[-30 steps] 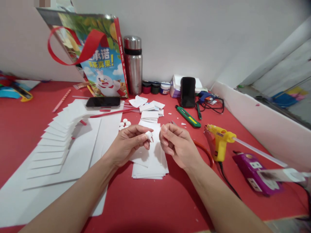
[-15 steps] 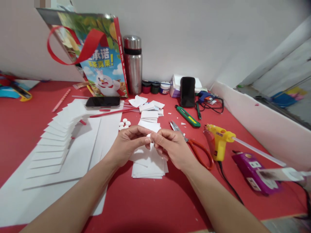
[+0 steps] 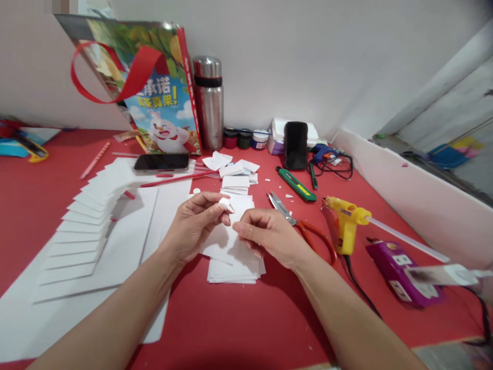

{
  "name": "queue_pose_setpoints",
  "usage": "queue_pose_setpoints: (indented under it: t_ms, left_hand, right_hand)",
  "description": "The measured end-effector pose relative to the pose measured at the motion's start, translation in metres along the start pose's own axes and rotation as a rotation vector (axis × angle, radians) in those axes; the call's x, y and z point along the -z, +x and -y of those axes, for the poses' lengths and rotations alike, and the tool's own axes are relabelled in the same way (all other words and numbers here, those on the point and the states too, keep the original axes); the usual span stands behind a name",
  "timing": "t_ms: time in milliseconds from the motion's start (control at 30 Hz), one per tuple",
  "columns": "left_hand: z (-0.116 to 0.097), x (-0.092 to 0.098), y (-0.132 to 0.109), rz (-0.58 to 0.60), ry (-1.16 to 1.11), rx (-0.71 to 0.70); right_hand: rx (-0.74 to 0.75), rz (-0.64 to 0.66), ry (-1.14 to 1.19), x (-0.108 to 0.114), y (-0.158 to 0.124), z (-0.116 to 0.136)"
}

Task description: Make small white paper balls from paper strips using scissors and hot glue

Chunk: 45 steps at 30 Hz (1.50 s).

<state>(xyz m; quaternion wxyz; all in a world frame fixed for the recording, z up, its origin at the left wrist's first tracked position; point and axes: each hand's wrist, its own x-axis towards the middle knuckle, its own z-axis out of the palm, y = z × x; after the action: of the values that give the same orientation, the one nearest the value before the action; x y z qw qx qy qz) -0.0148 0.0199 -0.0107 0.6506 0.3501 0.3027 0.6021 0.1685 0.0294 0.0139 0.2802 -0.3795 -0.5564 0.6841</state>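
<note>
The left hand (image 3: 188, 226) is pinching a small white piece (image 3: 225, 204) between thumb and forefinger, above the far part of the paper stack (image 3: 234, 275). The fingers are covering part of the piece, so its full shape is staying hard to make out. What is showing of its long axis seems to be slanting from far left to near right, with a narrow end pointing toward the right hand (image 3: 265, 234).

The two hands are standing apart, with a narrow gap between them. The right thumb is lying against the bent forefinger; whether anything is sitting between them, one cannot tell. The other right fingers are curling underneath, partly out of sight.

Both hands are hiding portions of the stack. Behind the left hand, white balls (image 3: 196, 191) are peeping out, mostly covered, so their number is remaining unclear. Just beside the right hand, scissors (image 3: 282, 207) are lying with their blades pointing far left. Farther right, a glue gun (image 3: 348, 221) is lying on the red table (image 3: 231, 321), its nozzle pointing left. A blurred, pale object (image 3: 454, 275) is partly covering the purple box (image 3: 383, 257) and running off the right edge. Both forearms are being cut off by the near edge.
</note>
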Motion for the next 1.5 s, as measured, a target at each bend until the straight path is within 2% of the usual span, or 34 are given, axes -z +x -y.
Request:
queue_pose_setpoints:
  t_ms: [67,167,300,400,467,567,667,767,867,933,1000,1267,1500]
  left_hand:
    - [0.000,0.000,0.000,0.026,-0.027,0.009]
    - [0.000,0.000,0.000,0.062,-0.030,0.027]
    - [0.001,0.000,-0.002,0.095,-0.009,0.057]
    - [0.000,-0.001,-0.004,0.105,0.010,0.067]
    - [-0.001,-0.002,-0.005,0.104,0.033,0.067]
    - [-0.002,-0.004,-0.006,0.086,0.091,0.058]
    - [-0.001,-0.006,-0.006,0.074,0.144,0.068]
    - [-0.001,-0.006,-0.006,0.075,0.171,0.076]
    - [-0.001,-0.006,-0.005,0.076,0.181,0.093]
    - [0.000,-0.006,-0.005,0.066,0.183,0.109]
    - [0.000,-0.006,-0.004,0.047,0.189,0.123]
    - [0.006,-0.003,-0.004,-0.019,0.269,0.187]
    - [0.005,-0.003,-0.003,-0.029,0.349,0.158]
  right_hand:
    - [0.049,-0.031,0.013,0.004,-0.001,0.002]
    - [0.135,-0.168,0.005,0.014,-0.001,0.007]
    - [0.296,-0.504,-0.215,0.033,-0.002,0.012]
    - [0.354,-0.737,-0.468,0.049,-0.002,0.010]
    - [0.355,-0.796,-0.696,0.059,-0.002,0.006]
    - [0.337,-0.818,-1.001,0.067,-0.002,0.002]
    - [0.326,-0.858,-1.079,0.065,-0.002,0.003]
    - [0.403,-0.833,-0.966,0.053,-0.003,0.007]
    - [0.552,-0.636,-0.761,0.032,-0.004,0.011]
    - [0.586,-0.500,-0.683,0.020,-0.006,0.012]
    - [0.602,-0.423,-0.683,0.012,-0.007,0.012]
    - [0.687,-0.362,-0.839,0.008,-0.005,0.004]
    - [0.693,-0.378,-0.929,0.009,-0.004,-0.001]
